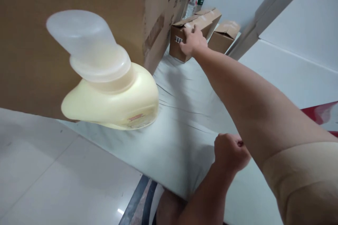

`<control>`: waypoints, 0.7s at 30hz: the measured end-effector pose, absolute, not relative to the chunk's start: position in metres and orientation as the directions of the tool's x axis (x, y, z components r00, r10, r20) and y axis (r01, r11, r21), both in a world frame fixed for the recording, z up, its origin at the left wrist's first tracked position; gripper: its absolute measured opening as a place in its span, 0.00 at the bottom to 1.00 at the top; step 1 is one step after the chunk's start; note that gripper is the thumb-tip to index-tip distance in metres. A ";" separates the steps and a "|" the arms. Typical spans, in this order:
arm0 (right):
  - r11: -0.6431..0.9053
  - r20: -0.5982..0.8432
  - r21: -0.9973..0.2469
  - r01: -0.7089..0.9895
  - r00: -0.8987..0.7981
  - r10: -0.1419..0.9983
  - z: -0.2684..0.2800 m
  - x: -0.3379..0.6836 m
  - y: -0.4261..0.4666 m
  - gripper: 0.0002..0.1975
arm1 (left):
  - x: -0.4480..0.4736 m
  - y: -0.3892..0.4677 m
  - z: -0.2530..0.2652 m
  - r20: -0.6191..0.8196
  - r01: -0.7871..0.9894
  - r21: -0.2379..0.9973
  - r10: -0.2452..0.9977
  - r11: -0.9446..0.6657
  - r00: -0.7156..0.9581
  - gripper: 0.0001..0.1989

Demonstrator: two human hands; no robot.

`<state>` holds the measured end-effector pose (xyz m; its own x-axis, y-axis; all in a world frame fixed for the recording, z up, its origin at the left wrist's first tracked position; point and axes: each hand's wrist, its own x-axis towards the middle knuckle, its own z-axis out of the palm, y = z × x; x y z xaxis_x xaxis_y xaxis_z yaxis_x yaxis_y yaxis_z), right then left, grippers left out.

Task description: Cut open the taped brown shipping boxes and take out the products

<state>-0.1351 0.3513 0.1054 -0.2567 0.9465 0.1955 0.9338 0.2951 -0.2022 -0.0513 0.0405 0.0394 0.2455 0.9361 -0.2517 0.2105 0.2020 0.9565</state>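
Two hands are out over the white-covered table [185,112]. On the right hand [193,41], at the end of a long reach, the fingers are spread and laid flat on the near top edge of a small cardboard box [179,40]; they press on it rather than close round it. That box stands at the far end of the table with its flaps up, its long axis running away toward the back wall, a barcode label on the near end face. A second small box [224,36] sits just beside it to the right. The left hand [230,152] is curled into a fist near the table's front edge, and whether it pinches the cloth is unclear. Well to the left, a pale yellow bottle [111,91] with a clear cap stands against a large carton [79,24].
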 end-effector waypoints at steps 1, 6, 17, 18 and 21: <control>0.301 0.203 -0.182 0.936 -0.264 0.943 0.105 -0.136 0.355 0.28 | -0.054 0.041 0.039 -0.237 0.184 0.963 0.942 0.196 0.239 0.24; 0.267 0.250 -0.164 0.950 -0.222 0.942 0.097 -0.123 0.369 0.21 | -0.065 0.040 0.039 -0.362 0.092 0.932 0.909 0.351 0.206 0.24; 0.512 0.397 -0.295 0.807 -0.385 0.833 0.094 -0.013 0.200 0.31 | -0.074 0.025 0.035 -0.079 -0.035 0.997 0.990 0.076 -0.116 0.24; 0.496 0.409 -0.352 0.794 -0.346 0.844 0.095 0.003 0.172 0.31 | -0.077 0.022 0.036 -0.038 -0.026 0.999 0.980 0.033 -0.198 0.24; 0.377 0.435 -0.537 0.755 -0.134 0.890 0.094 0.055 0.091 0.28 | -0.082 0.014 0.036 0.055 -0.010 0.998 0.897 -0.066 -0.439 0.25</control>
<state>0.0552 0.0907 0.0936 -0.1345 0.8903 0.4351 0.7546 0.3766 -0.5374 -0.0824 0.0142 0.0362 -0.4389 0.8968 0.0550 -0.0098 -0.0660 0.9978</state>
